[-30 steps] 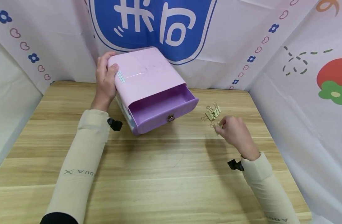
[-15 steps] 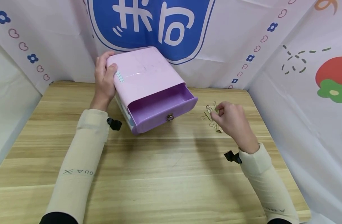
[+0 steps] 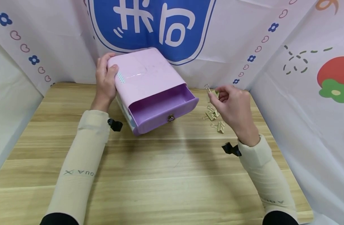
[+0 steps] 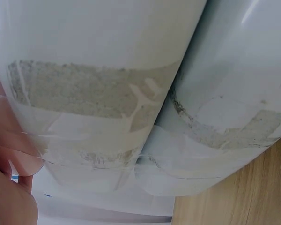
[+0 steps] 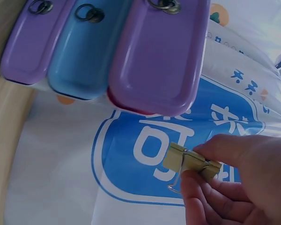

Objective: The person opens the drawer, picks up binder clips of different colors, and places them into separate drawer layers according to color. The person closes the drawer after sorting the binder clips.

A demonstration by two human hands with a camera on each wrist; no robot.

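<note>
A small pink drawer cabinet (image 3: pixel 149 75) stands on the table, its purple top drawer (image 3: pixel 166 120) pulled out. My left hand (image 3: pixel 104 82) grips the cabinet's rear left edge, thumb on top and fingers round the back. In the left wrist view, the cabinet's pale side (image 4: pixel 93 37) fills most of the frame. My right hand (image 3: pixel 234 106) is raised to the right of the drawer. Between thumb and fingers it pinches a gold binder clip (image 5: pixel 194 161), one wire handle sticking out. Below that hand, several more binder clips (image 3: pixel 210 115) lie on the table.
The right wrist view shows three drawer fronts, with a blue one (image 5: pixel 86 51) between two purple ones, each with a ring pull. A white printed cloth (image 3: pixel 225 37) hangs behind and beside the wooden table (image 3: pixel 166 187).
My right hand has left one binder clip near the front of the pile, picked up another and lifted it up and away from me. The left hand and cabinet have stayed put.
</note>
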